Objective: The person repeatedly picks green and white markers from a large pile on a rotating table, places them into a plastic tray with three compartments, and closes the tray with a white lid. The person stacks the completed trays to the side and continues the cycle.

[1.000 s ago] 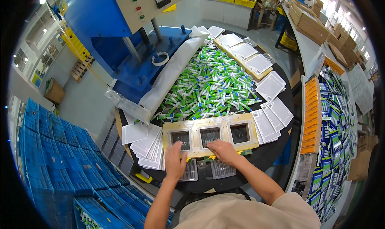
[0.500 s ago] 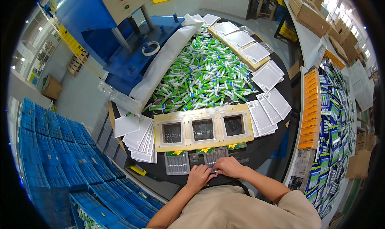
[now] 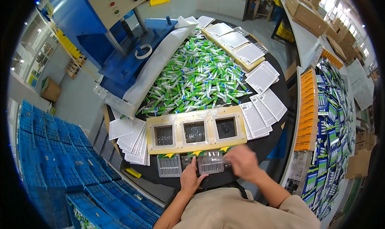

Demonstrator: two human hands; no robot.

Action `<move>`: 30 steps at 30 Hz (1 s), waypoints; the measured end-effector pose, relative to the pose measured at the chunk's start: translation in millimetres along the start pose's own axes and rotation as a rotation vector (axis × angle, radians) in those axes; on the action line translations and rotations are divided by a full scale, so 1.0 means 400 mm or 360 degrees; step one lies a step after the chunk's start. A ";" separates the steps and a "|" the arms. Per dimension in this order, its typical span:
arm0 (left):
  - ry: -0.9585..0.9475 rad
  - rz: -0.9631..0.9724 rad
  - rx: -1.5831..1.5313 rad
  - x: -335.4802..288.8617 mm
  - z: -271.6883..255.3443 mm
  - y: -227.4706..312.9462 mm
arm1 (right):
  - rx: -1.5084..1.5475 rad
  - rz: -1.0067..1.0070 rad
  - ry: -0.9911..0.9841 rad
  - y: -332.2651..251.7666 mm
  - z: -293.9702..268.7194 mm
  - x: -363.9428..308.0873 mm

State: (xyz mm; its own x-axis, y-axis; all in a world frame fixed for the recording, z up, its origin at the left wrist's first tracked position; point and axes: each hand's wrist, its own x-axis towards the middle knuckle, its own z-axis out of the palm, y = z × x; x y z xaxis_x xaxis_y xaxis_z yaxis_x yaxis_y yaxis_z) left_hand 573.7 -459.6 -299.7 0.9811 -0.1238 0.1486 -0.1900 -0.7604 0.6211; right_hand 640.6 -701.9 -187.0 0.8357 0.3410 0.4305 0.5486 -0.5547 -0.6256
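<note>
Spread wide, your left hand [image 3: 190, 177] flanks the clear tray [image 3: 211, 163]; right hand [image 3: 242, 161], can't tell. Likely light, flimsy: pinch its rim.

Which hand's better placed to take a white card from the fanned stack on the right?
Probably the right hand: it's nearer the white cards, on the same side. The left hand is farther, beside a clear tray. The right is blurred; can't tell if it's free.
</note>
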 end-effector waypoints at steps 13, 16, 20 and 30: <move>0.0372 0.0106 0.0057 0.369 -0.179 -0.113 | -0.0460 -0.0007 -0.0242 0.251 0.125 0.013; 0.0345 0.0241 0.0177 0.525 -0.175 -0.178 | -0.0213 0.0124 -0.0389 0.230 0.082 0.055; -0.0188 0.0070 0.0246 0.701 -0.132 -0.219 | -0.0123 0.0453 0.0006 0.203 0.137 0.176; -0.0277 -0.0470 -0.1361 0.719 -0.246 -0.321 | -0.0185 0.0487 0.0033 0.246 0.359 0.459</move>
State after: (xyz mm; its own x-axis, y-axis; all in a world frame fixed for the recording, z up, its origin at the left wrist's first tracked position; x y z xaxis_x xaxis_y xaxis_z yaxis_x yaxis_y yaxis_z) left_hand 876.7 -334.7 -261.0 0.9725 -0.1465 -0.1811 0.1748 -0.0547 0.9831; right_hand 851.9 -585.0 -263.0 0.9599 0.1303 0.2482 0.2647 -0.7123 -0.6500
